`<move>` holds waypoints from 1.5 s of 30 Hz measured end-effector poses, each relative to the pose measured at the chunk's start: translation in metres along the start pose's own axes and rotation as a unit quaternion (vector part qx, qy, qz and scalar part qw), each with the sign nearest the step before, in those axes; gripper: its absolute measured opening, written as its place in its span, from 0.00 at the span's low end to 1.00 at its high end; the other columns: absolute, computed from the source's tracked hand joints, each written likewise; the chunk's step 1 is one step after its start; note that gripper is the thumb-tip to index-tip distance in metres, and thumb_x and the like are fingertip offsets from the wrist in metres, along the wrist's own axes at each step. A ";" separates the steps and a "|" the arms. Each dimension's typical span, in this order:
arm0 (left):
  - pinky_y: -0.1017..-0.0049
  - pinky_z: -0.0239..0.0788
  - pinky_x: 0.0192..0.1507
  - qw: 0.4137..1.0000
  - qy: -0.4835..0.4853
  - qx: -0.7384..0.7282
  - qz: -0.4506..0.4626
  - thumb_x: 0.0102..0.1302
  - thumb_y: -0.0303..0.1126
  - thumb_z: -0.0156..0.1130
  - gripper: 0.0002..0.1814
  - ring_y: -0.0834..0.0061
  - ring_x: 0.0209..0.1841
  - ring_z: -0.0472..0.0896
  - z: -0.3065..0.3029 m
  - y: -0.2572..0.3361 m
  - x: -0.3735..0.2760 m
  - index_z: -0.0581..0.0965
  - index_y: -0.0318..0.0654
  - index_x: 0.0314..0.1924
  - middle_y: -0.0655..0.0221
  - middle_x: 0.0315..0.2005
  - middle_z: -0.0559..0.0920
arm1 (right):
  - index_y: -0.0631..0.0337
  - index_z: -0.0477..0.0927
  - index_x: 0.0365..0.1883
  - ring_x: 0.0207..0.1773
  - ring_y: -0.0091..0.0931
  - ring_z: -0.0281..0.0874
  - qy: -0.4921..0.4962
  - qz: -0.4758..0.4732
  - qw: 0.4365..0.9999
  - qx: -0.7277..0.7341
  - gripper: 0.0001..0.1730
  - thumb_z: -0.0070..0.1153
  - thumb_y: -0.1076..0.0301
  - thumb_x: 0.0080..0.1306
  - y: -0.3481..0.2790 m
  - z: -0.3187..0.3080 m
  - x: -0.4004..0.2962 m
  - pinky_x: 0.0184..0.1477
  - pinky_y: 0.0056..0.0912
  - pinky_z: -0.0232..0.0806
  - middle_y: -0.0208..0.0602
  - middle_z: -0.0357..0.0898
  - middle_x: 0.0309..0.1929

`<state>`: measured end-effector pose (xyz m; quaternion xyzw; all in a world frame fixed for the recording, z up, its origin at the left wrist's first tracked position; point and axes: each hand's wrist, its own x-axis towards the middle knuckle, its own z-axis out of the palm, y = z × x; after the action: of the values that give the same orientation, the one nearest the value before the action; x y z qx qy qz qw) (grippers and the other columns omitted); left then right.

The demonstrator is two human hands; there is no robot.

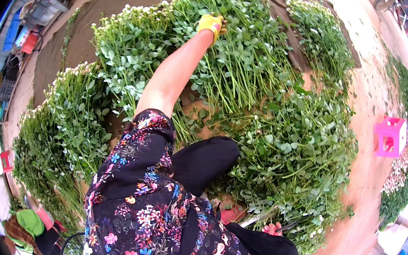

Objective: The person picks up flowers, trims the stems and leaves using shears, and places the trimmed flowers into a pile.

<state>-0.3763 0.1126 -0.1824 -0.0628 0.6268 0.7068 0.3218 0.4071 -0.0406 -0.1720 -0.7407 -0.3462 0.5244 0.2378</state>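
My left hand [212, 27], in a yellow glove with a pink patch, reaches far out at the end of my stretched arm. Its fingers curl down into a thick heap of leafy cut flower stems [238, 63], which look like roses with small white heads. The palm is hidden, so whether it grips any stems cannot be told. My right hand is out of view. Before my bent knees lies a looser pile of leafy stems [295, 136]. What look like toes [272, 229] show beside my lower knee, near a dark thin object.
More bundles of white-headed stems [75, 89] line the left, and another bundle [315, 31] lies to the right on brown cloth [77, 40]. A pink plastic stool [390, 136] stands on the bare ground at right. At far left is another person [31, 237]. Crates [43, 11] stand at upper left.
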 end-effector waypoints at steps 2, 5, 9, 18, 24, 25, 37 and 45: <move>0.66 0.73 0.22 1.000 0.008 0.013 0.028 0.65 0.26 0.56 0.30 0.70 0.28 0.80 -0.005 -0.002 -0.014 0.60 0.41 0.66 0.62 0.37 0.81 | 0.62 0.65 0.55 0.32 0.23 0.71 0.004 0.004 1.000 0.003 0.21 0.54 0.72 0.64 0.007 0.003 -0.001 0.33 0.25 0.68 0.33 0.73 0.35; 0.69 0.75 0.25 0.999 0.031 0.019 0.005 0.69 0.30 0.52 0.25 0.73 0.33 0.83 -0.035 -0.024 0.004 0.62 0.41 0.65 0.66 0.39 0.82 | 0.62 0.66 0.54 0.32 0.23 0.71 0.005 0.005 1.000 -0.004 0.20 0.54 0.72 0.64 0.010 0.000 0.003 0.33 0.24 0.68 0.33 0.73 0.35; 0.59 0.77 0.36 0.999 0.046 -0.006 -0.022 0.70 0.34 0.51 0.23 0.68 0.39 0.82 -0.085 -0.079 0.090 0.64 0.43 0.64 0.64 0.45 0.81 | 0.62 0.67 0.53 0.31 0.23 0.71 -0.012 -0.011 1.000 -0.010 0.19 0.54 0.73 0.63 0.013 -0.012 0.022 0.32 0.24 0.68 0.33 0.73 0.34; 0.58 0.68 0.46 0.387 -0.139 0.874 0.259 0.69 0.57 0.41 0.28 0.58 0.43 0.79 -0.093 -0.010 0.106 0.76 0.46 0.53 0.54 0.42 0.81 | 0.62 0.73 0.44 0.27 0.22 0.71 0.295 -0.125 0.947 -0.032 0.12 0.55 0.73 0.61 0.110 -0.116 0.033 0.28 0.24 0.66 0.32 0.75 0.30; 0.57 0.63 0.56 0.497 0.043 0.849 0.173 0.61 0.69 0.42 0.41 0.52 0.55 0.74 -0.060 0.022 0.059 0.73 0.44 0.60 0.53 0.53 0.77 | 0.60 0.75 0.25 0.23 0.31 0.73 0.492 -0.039 0.857 -0.147 0.12 0.56 0.60 0.55 0.100 -0.160 0.037 0.32 0.35 0.66 0.37 0.75 0.23; 0.58 0.60 0.59 0.476 0.062 0.847 0.228 0.62 0.71 0.38 0.43 0.53 0.58 0.73 -0.065 0.030 0.036 0.73 0.42 0.60 0.50 0.54 0.76 | 0.62 0.76 0.32 0.31 0.40 0.75 0.478 -0.015 0.858 -0.188 0.13 0.57 0.61 0.56 0.087 -0.161 0.038 0.38 0.42 0.67 0.43 0.77 0.26; 0.78 0.69 0.50 0.821 -0.245 0.369 0.361 0.69 0.34 0.58 0.15 0.79 0.49 0.77 0.029 -0.009 -0.196 0.76 0.43 0.55 0.73 0.49 0.80 | 0.61 0.79 0.38 0.25 0.32 0.69 0.382 -0.088 0.913 -0.116 0.14 0.58 0.63 0.57 0.084 -0.150 0.074 0.36 0.34 0.67 0.37 0.74 0.22; 0.79 0.71 0.42 0.726 -0.581 0.345 0.132 0.65 0.33 0.61 0.15 0.78 0.41 0.79 0.109 -0.190 -0.463 0.78 0.41 0.51 0.69 0.41 0.82 | 0.61 0.75 0.49 0.29 0.28 0.75 0.375 -0.099 0.919 -0.074 0.25 0.63 0.63 0.53 0.075 -0.132 0.055 0.37 0.32 0.69 0.32 0.77 0.25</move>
<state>0.1226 0.0412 -0.0927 0.5585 0.5198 0.3757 0.5260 0.5630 -0.0458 -0.2146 -0.8604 -0.3410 0.1548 0.3456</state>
